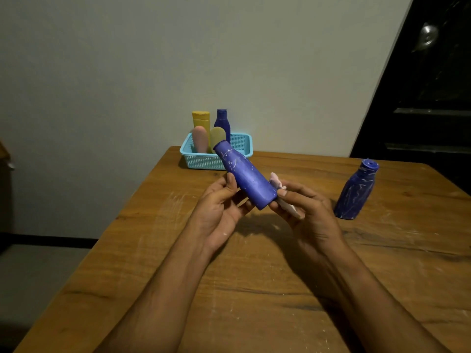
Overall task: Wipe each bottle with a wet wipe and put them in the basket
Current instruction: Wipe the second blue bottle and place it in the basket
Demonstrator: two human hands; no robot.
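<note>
— Where's the bottle (246,175)?
— Held tilted above the table (254,289), cap end toward the basket (239,146). The left hand (219,207) curls round its middle — thumb on top.
— And the right hand (305,210)?
— Its fingers pinch the wipe (279,186) against the bottle's base.
— Others?
— A smeared bottle (355,191) stands at right, well apart; four bottles (222,123) stand in the basket.
</note>
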